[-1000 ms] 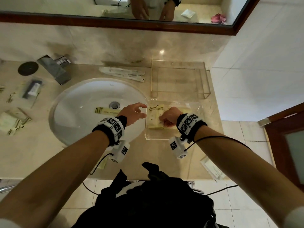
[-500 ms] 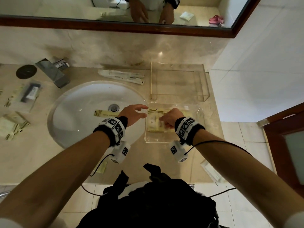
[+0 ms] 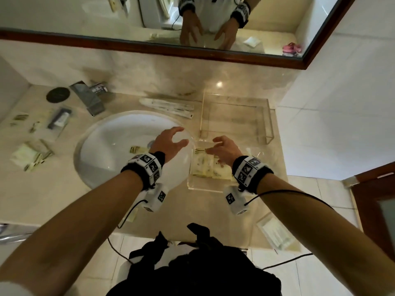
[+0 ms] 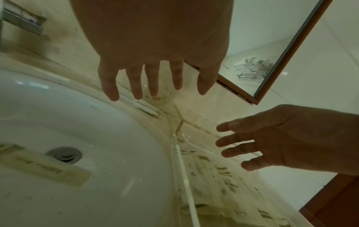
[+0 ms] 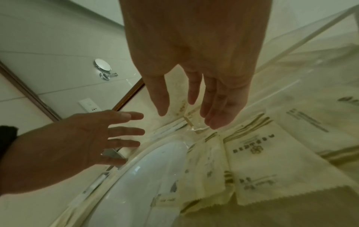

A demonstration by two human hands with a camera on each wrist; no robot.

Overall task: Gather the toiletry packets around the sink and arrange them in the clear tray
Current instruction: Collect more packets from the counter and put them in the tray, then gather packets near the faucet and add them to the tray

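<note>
Both hands hovered spread and empty over the tray of packets

Left hand point(image 3: 171, 142) hung above the sink point(image 3: 102, 150) rim, right hand point(image 3: 224, 149) above the tray point(image 3: 205, 188), fingers loose, touching nothing. Cream packets point(image 3: 210, 165) lay flat side by side in the tray, long axes running toward the mirror point(image 3: 85, 18). One packet point(image 3: 137, 149) lay crosswise in the sink by the drain point(image 3: 150, 143)

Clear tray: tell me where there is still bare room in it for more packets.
In the clear tray, the cream packets crowd the sink-side half, overlapping. The floor toward the wall-side edge, beyond the right hand, looks bare. The taller clear box behind holds nothing. Both hands hover open; left hand.
</note>
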